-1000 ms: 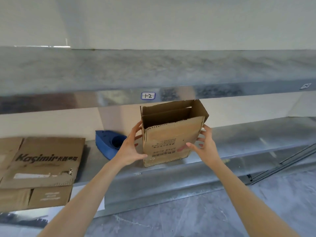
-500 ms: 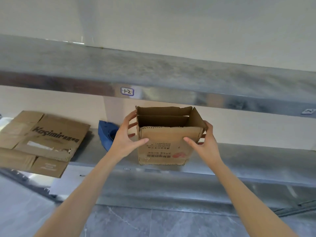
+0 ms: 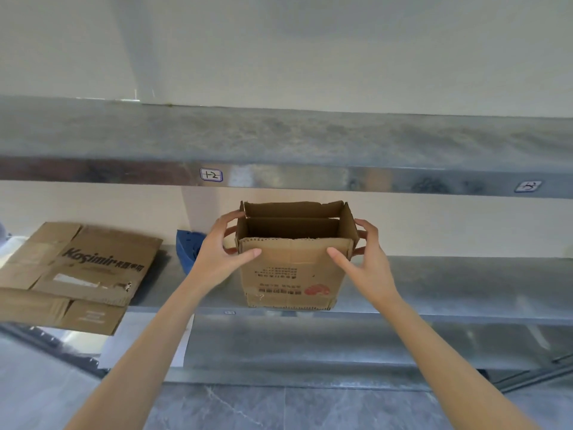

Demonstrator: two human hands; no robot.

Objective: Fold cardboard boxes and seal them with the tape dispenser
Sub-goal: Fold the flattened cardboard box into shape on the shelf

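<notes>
A small brown cardboard box stands upright on the metal shelf, its top flaps up and its inside open to view. My left hand grips its left side, thumb on the front face and fingers round the side wall. On the opposite side my right hand grips the box the same way. Behind my left hand a blue tape dispenser shows partly on the shelf.
Flattened cardboard boxes lie on the shelf at the left and overhang its front edge. An upper metal shelf with a label "1-2" runs just above the box. Grey tiled floor lies below.
The box has been turned from skewed to square-on and set down on the shelf. Both hands kept their hold on its sides. My view shifted.
</notes>
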